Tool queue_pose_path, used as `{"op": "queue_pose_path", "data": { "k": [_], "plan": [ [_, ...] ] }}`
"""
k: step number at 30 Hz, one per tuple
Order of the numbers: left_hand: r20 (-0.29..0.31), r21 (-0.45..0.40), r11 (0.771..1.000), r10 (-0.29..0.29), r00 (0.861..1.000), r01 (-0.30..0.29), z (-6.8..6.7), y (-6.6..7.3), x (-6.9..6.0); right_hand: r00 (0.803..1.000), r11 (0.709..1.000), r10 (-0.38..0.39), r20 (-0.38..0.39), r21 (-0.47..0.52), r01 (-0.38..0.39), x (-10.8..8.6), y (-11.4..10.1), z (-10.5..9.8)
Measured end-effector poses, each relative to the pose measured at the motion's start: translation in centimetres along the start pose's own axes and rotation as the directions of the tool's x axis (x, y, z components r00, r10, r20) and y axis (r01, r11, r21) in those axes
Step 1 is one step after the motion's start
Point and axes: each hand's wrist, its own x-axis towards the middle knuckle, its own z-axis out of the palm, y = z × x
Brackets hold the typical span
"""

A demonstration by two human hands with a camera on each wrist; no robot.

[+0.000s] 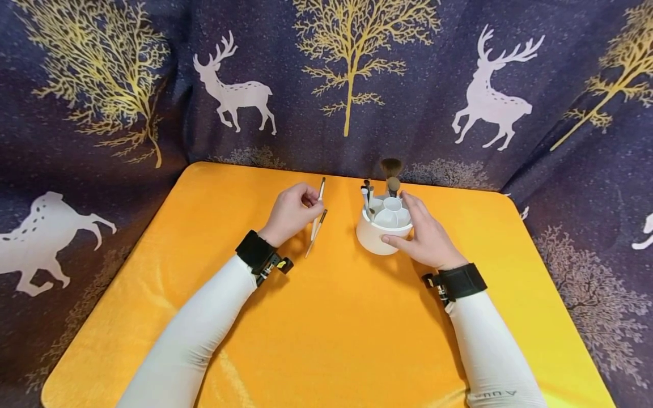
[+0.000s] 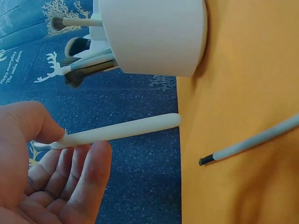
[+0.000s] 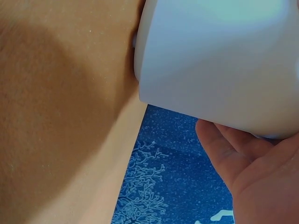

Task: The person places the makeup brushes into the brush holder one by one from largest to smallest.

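My left hand (image 1: 293, 209) pinches a white-handled makeup brush (image 2: 121, 129) between thumb and fingers, above the table; its bristle end points up and its rounded handle end points down. Just below, a second thin makeup brush (image 2: 252, 142) lies on the orange cloth. To the right stands a white round brush holder (image 1: 374, 237) with divided compartments. Several makeup brushes (image 1: 391, 167), some wide and fluffy, stand in its back and left compartments. My right hand (image 1: 431, 241) grips the holder from the right, thumb on the near side, fingers round the far side.
An orange cloth (image 1: 336, 328) covers the table. Behind and at both sides hangs a dark blue curtain (image 1: 301, 113) with white deer and golden trees, close to the table's back edge.
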Motion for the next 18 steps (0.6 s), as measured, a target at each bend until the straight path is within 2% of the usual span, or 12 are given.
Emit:
{"op": "queue_pose_path", "data": {
  "k": [10,18],
  "plan": [
    [0.01,-0.06,0.998,0.013,1.0,-0.013,0.3,1.4,1.0,1.0,1.0,-0.004,0.0,0.001,0.004,0.0,0.0,0.0],
    [-0.01,-0.041,0.998,0.048,0.999,-0.049,0.9,2.1,1.6,1.0,1.0,-0.016,-0.002,-0.004,0.016,-0.1,0.1,0.0]
  ]
}}
